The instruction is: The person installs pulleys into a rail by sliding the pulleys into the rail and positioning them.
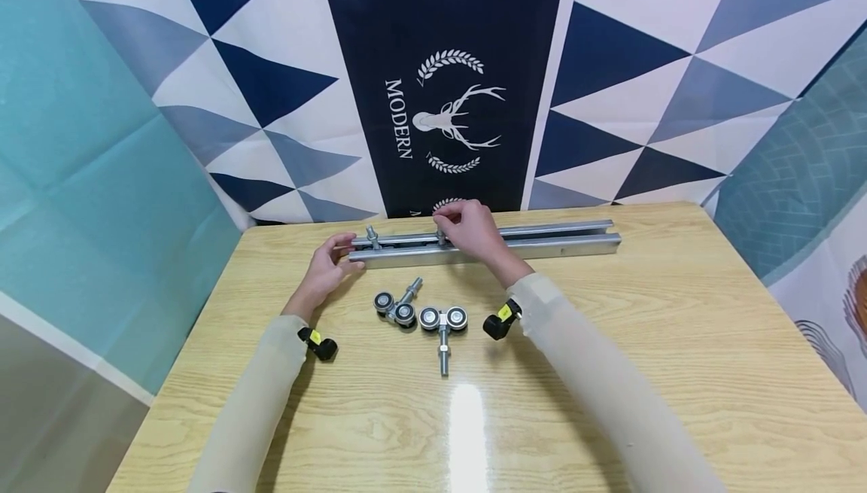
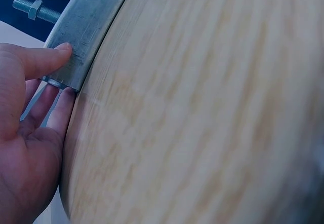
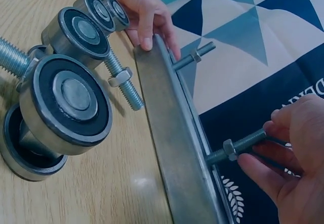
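Note:
A long metal channel rail (image 1: 569,247) lies across the back of the table. My left hand (image 1: 323,271) grips its left end, with the thumb (image 2: 59,57) on the front face and other fingers at the end. From the rail's top slot two threaded bolts stand up. One bolt (image 1: 372,235) is near the left hand. My right hand (image 1: 474,231) pinches the other bolt (image 3: 245,143), which carries a nut, between thumb and fingers. Whatever these bolts join to inside the rail is hidden. Two roller trolleys with bolts lie in front: one trolley (image 1: 404,314) tilted, the other trolley (image 1: 443,320) with its bolt toward me.
The wood-grain table (image 1: 379,418) reaches back to a patterned cloth (image 1: 284,86) hanging right behind the rail. A teal panel (image 1: 88,147) stands along the left side, and another patterned covering (image 1: 799,177) is at the right.

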`<state>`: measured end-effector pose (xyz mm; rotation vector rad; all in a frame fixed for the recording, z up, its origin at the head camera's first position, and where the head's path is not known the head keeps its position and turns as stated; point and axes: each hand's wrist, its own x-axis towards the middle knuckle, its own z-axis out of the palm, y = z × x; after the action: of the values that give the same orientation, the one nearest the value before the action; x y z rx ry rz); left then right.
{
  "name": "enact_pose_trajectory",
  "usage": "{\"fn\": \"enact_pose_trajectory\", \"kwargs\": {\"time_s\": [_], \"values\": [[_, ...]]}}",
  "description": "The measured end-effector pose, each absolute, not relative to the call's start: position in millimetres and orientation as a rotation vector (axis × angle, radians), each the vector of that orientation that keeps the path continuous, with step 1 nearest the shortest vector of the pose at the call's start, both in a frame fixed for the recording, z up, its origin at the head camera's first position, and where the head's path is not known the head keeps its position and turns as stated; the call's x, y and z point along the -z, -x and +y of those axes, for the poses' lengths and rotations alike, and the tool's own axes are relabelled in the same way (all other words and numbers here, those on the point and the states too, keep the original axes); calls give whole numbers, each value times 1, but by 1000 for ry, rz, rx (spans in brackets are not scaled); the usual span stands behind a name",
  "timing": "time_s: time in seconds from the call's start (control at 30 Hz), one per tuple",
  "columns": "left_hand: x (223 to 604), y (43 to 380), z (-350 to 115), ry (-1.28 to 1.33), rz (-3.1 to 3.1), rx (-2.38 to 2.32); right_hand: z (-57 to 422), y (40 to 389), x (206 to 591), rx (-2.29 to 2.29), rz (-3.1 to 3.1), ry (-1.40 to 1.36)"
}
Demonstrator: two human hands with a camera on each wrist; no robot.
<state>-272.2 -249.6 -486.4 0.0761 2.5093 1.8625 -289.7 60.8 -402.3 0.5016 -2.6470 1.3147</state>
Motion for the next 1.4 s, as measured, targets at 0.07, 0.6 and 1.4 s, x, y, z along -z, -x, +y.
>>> {"fn": "enact_pose_trajectory", "kwargs": {"time_s": [0.07, 0.6, 1.4], "values": [[486, 272, -249, -73, 2506, -1861, 62, 289, 401, -1305, -2637, -506], [485, 272, -250, -65, 2504, -1857, 65, 272, 393, -1241, -2643, -971], [486, 271, -249, -71, 2497, -1875, 51, 275, 410, -1510, -3054, -1524]]}}
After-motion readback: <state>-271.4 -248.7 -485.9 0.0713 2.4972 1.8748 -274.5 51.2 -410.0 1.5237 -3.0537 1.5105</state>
